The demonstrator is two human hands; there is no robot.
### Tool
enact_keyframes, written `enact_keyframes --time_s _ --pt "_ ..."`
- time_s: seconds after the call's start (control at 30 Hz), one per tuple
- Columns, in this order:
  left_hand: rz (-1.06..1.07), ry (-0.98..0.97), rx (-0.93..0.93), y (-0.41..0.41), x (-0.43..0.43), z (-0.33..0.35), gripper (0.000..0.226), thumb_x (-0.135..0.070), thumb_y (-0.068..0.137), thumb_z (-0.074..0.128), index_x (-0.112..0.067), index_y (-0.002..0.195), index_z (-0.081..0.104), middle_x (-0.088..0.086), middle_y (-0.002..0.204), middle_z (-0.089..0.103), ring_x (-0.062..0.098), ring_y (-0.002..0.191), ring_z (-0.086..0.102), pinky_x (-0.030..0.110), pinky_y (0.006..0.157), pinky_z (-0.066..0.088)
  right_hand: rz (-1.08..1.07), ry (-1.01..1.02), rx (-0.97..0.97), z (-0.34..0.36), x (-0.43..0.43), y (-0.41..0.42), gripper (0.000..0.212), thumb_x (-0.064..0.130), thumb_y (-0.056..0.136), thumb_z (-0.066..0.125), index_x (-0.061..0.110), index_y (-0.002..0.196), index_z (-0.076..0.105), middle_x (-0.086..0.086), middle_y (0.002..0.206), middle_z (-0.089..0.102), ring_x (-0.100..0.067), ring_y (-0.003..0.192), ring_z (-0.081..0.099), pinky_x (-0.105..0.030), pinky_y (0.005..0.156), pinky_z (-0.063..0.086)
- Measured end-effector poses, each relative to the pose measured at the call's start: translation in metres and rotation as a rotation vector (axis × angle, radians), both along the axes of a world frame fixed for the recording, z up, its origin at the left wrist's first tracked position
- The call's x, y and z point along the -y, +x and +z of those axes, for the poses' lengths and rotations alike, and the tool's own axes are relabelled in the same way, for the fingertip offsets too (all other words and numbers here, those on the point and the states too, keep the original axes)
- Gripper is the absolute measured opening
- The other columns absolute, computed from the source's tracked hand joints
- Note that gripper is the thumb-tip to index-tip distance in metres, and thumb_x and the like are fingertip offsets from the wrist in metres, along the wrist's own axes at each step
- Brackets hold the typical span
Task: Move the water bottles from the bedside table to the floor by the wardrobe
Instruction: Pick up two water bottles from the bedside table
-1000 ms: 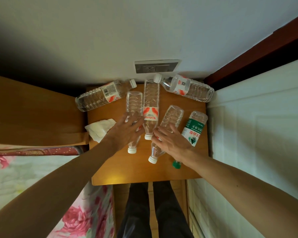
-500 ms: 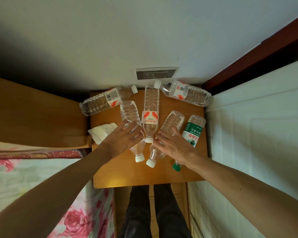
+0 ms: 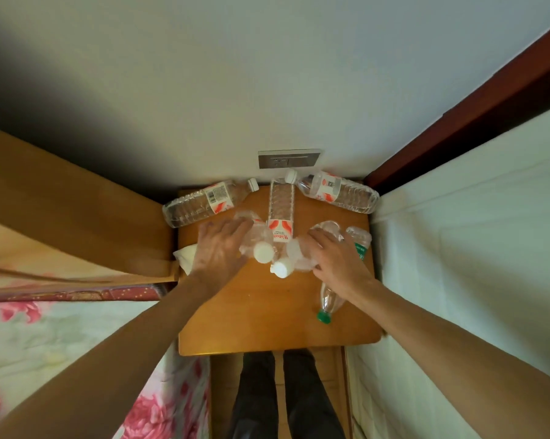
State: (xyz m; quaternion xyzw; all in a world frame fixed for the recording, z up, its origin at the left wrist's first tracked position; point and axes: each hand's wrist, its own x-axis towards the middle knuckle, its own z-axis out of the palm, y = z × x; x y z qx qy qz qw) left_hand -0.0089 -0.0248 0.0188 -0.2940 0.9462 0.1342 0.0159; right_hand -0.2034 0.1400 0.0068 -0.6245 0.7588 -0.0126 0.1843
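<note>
1. While both hands were on bottles at once, my left hand had its fingers curled round an unlabelled clear bottle at about 9 o'clock from the centre of the bedside table. Its white cap was tipped up toward me.
2. My right hand was wrapped round a second clear bottle at about 3 o'clock, and its white cap sat just beside the other one.
3. To lift well, I judged I should hold the ribbed bodies lightly, since thin plastic buckles, and raise both straight up. That way neither would knock the labelled bottle lying between them.
4. The green-capped bottle lay under my right wrist at 4 o'clock, and a crumpled tissue lay by my left wrist. A careless pull could have dragged either along.
5. The left rear bottle at 10 o'clock and the right rear bottle at 1 o'clock also lay on the table, so I judged the task barely begun.
6. Writing: the labelled bottle at 12 o'clock carried a red-and-white band whose red letters, upside down to me, read like "Wahaha".
7. Both rear bottles wore similar red-and-white labels, the left one with a barcode, but the print was too small to read.
8. The green label showed white characters I could not make out.
</note>
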Motion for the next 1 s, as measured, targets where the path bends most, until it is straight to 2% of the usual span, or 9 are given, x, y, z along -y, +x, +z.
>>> enact_keyframes --time_s 0.1,0.17,0.3,0.43,0.53,0.67,0.73,0.87,1.0 --pt "0.242 0.133 -0.116 -0.005 -0.005 0.011 0.068 -0.016 0.058 0.088 -0.019 0.121 0.062 0.006 0.116 0.070 0.033 0.114 0.061 0.049 0.096 0.039 -0.341 -0.131 0.309 0.016 -0.004 0.000 0.057 0.025 0.075 0.084 0.020 0.125 0.056 0.006 0.121 0.066 -0.011 0.112 0.062 -0.033 0.094 0.053" --pt "0.357 0.190 -0.178 -0.008 -0.008 0.019 0.062 -0.017 0.062 0.085 -0.019 0.119 0.062 0.005 0.114 0.070 0.031 0.112 0.062 0.048 0.095 0.040 -0.558 -0.154 0.508 0.025 -0.006 0.004 0.055 0.029 0.079 0.081 0.023 0.127 0.055 0.015 0.118 0.062 -0.001 0.106 0.059 -0.017 0.087 0.048" --pt "0.469 0.314 -0.292 -0.014 -0.008 0.044 0.053 -0.036 0.067 0.081 -0.018 0.113 0.062 0.003 0.106 0.071 0.024 0.099 0.065 0.047 0.088 0.051 -0.775 -0.225 0.694 0.050 -0.013 0.014 0.054 0.029 0.078 0.083 0.030 0.122 0.052 0.032 0.105 0.053 0.018 0.097 0.054 -0.007 0.083 0.040" --pt "0.567 0.422 -0.364 -0.020 -0.008 0.081 0.060 -0.030 0.069 0.086 -0.012 0.120 0.060 0.003 0.111 0.069 0.013 0.095 0.060 0.016 0.076 0.044 -0.800 -0.280 0.725 0.081 -0.013 0.020 0.062 0.036 0.077 0.082 0.026 0.130 0.052 0.023 0.117 0.058 0.006 0.106 0.056 -0.012 0.091 0.044" --pt "0.598 0.509 -0.412 -0.025 -0.008 0.110 0.063 -0.035 0.068 0.086 -0.019 0.122 0.056 -0.004 0.115 0.066 0.011 0.102 0.057 0.020 0.080 0.044 -0.843 -0.384 0.807 0.112 -0.008 0.019 0.065 0.040 0.074 0.082 0.034 0.130 0.050 0.017 0.122 0.061 -0.002 0.111 0.059 -0.026 0.096 0.052" --pt "0.550 0.579 -0.460 -0.033 -0.008 0.153 0.059 -0.030 0.069 0.086 -0.021 0.119 0.055 -0.011 0.108 0.060 0.008 0.099 0.057 0.009 0.071 0.038 -0.808 -0.454 0.916 0.150 -0.003 0.009 0.071 0.055 0.063 0.085 0.042 0.124 0.049 0.015 0.125 0.064 -0.008 0.117 0.063 -0.044 0.101 0.053" --pt "0.518 0.589 -0.506 -0.036 -0.009 0.178 0.060 -0.031 0.069 0.086 -0.021 0.119 0.055 -0.009 0.111 0.062 0.011 0.100 0.059 0.011 0.074 0.042 -0.755 -0.443 0.861 0.174 -0.002 0.006 0.070 0.065 0.060 0.081 0.047 0.120 0.050 0.017 0.123 0.064 -0.006 0.114 0.064 -0.041 0.099 0.055" --pt "0.455 0.611 -0.587 -0.039 -0.006 0.225 0.057 -0.035 0.072 0.084 -0.025 0.119 0.054 -0.011 0.115 0.061 0.009 0.104 0.058 0.015 0.082 0.042 -0.699 -0.505 0.838 0.224 -0.002 0.004 0.065 0.047 0.066 0.083 0.037 0.123 0.054 0.023 0.115 0.067 0.000 0.108 0.065 -0.026 0.088 0.059" --pt "0.390 0.586 -0.654 -0.037 -0.006 0.269 0.055 -0.043 0.071 0.082 -0.028 0.117 0.055 -0.017 0.111 0.060 0.001 0.098 0.058 0.005 0.077 0.035 -0.655 -0.583 0.857 0.275 -0.002 0.006 0.060 0.038 0.068 0.083 0.033 0.123 0.058 0.025 0.110 0.068 0.000 0.108 0.065 -0.015 0.079 0.056"
